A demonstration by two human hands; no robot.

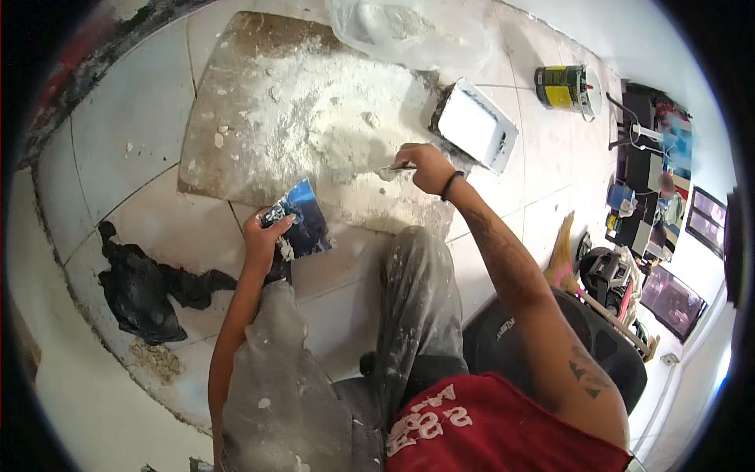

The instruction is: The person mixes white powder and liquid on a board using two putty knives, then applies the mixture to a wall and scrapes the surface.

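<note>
My left hand is closed on the edge of a blue, plaster-smeared plate, thumb on top, above the near edge of a dusty brown board. A pale powdery heap covers much of the board. Over the heap's right side, my right hand is wrapped round a small tool with a thin blade pointing left. The tool's handle is mostly hidden by the fingers. Just beyond the right hand, a white rectangular tray with dark smears lies tilted at the board's corner.
A clear plastic bag lies at the board's far edge. A bucket stands on the tiles at the upper right. Black crumpled plastic is at left. A broom and a black rounded seat are at right.
</note>
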